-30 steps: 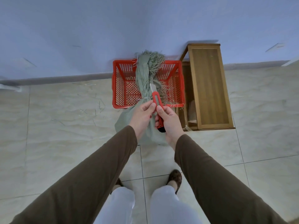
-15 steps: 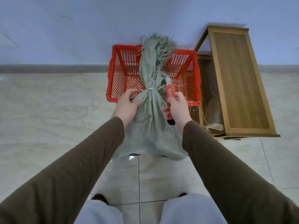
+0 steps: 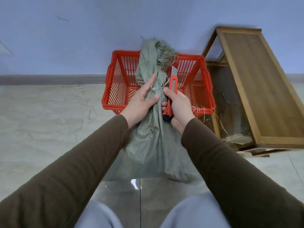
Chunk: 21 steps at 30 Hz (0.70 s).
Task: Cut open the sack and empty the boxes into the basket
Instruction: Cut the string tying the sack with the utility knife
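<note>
Right hand (image 3: 178,106) was clenched round a red utility knife (image 3: 171,94), blade out and pointing up, w/ the thumb near the sack's tie (image 3: 157,89). Left hand (image 3: 142,100) lay on the sack's neck, fingers mostly straight, thumb pressing just below the tie. The grey-green woven sack (image 3: 153,145) stood on the tiled floor, tied, its frayed top leaning over the red basket (image 3: 115,89) right behind it. Wooden stand (image 3: 256,89) to the right. Progress, as judged: early; sack not yet cut, no boxes visible, basket looked unfilled. Cutting and emptying were both left.
</note>
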Tool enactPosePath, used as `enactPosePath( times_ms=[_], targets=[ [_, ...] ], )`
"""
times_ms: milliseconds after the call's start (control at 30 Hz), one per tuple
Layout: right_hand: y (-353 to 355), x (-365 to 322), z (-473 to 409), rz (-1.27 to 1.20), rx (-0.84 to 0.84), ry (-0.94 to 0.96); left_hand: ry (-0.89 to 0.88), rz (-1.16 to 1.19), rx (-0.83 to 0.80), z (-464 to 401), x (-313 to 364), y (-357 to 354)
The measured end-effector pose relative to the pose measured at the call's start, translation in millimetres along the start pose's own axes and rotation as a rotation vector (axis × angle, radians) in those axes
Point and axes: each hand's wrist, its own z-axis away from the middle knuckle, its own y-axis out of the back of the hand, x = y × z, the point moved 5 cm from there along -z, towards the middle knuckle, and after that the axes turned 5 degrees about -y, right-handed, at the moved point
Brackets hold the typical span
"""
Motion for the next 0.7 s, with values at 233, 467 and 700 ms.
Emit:
enactPosePath(
  times_ms=[233,467,700],
  targets=[
    [5,-18,17,-0.010,-0.155,0.076,-0.084,-0.001,0.176,9,14,-4],
    [4,-20,16,-0.057,-0.267,0.056,0.028,0.316,0.062,5,6,-5],
    [5,-19,12,-0.084,-0.315,0.076,0.154,0.647,-0.018,7,3,-9]
  ],
)
